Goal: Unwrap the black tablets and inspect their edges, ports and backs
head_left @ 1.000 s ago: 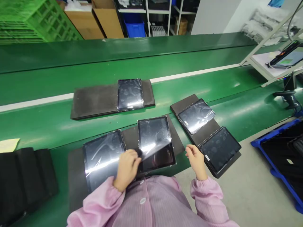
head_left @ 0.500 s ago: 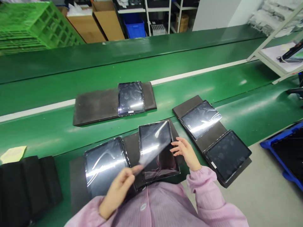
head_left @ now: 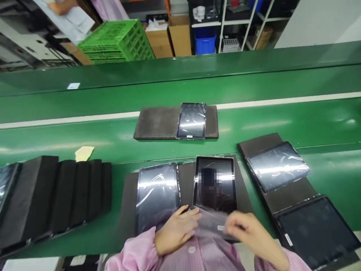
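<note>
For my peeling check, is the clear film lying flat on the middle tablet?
No, the film is lifted, bunched between left hand and right hand.

Seemingly a green plastic crate (head_left: 116,42)

Clear plastic film (head_left: 211,222) at the fingers (head_left: 234,226): glossy, I think. Tablet glass (head_left: 216,165) beyond: glossy. Foam pad (head_left: 186,180): matt, rough.

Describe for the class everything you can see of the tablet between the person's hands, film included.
The tablet is a glossy dark rectangular screen with a thin black border, lying flat on a dark mat on a green conveyor belt. Clear plastic film with a small white label is lifted at its near end, where the left hand and right hand meet it.
</note>
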Demonstrator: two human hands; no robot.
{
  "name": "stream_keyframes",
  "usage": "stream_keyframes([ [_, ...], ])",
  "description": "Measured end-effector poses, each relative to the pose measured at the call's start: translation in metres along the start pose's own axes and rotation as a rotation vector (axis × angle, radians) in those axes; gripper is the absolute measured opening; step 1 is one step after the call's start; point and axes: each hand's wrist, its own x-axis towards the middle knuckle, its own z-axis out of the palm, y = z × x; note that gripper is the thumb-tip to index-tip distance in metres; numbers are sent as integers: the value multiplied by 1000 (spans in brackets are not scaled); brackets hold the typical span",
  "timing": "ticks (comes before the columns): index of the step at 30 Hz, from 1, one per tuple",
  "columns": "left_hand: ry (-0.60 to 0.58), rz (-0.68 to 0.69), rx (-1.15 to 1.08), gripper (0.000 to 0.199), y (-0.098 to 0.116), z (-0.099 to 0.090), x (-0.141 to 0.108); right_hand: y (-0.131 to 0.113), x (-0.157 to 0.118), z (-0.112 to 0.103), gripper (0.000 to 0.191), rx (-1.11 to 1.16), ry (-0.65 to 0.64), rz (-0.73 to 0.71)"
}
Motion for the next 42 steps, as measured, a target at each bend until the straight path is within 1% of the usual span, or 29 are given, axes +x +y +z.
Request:
stream_keyframes([
  [1,-2,-15,-25,25,1,-1,1,11,4,-3,19,-31,202,113],
  [2,0,-33,-51,23,2,-2,3,21,11,-6,25,-79,384,210],
  [3,9,-55,-80,22,3,-3,4,31,18,-7,37,-140,513,286],
  [4,25,-77,-111,21,4,-3,5,38,26,-8,50,-206,573,345],
  [6,84,-108,-180,18,5,-2,6,45,40,-7,69,-321,558,429],
  [8,169,-112,-240,16,6,2,8,46,51,-5,77,-365,553,497],
  [9,213,-107,-266,16,5,5,10,44,54,-4,79,-338,582,524],
  [11,287,-89,-321,16,4,9,13,41,58,-4,75,-154,633,515],
  [13,348,-71,-393,16,2,11,15,34,57,-3,65,105,623,440],
  [15,447,-75,-476,14,1,9,12,23,53,-2,54,300,606,350],
  [18,688,-164,-551,13,-3,4,-8,-4,47,10,53,468,578,262],
  [20,866,-284,-577,16,-10,2,-31,-25,49,28,55,525,516,208],
  [22,1034,-437,-618,20,-23,1,-56,-40,60,55,54,505,452,158],
  [24,1154,-587,-684,26,-38,1,-79,-47,78,86,49,420,405,100],
  [25,1187,-646,-732,29,-44,2,-88,-48,89,101,48,375,385,70],
  [27,1199,-715,-852,33,-51,3,-100,-44,109,125,46,292,373,47],
  [29,1177,-732,-975,34,-52,4,-106,-40,123,138,43,218,397,63],
  [32,1163,-747,-1102,34,-48,2,-109,-36,135,141,35,121,458,107],
  [35,1159,-773,-1172,35,-47,-3,-110,-39,143,138,31,109,479,154],
  [38,1138,-784,-1209,39,-51,-7,-113,-45,146,141,34,207,409,156],
  [40,1127,-777,-1216,42,-56,-11,-115,-51,142,146,37,299,326,118],
  [42,1148,-747,-1209,50,-59,-18,-114,-58,133,151,40,384,259,67],
])
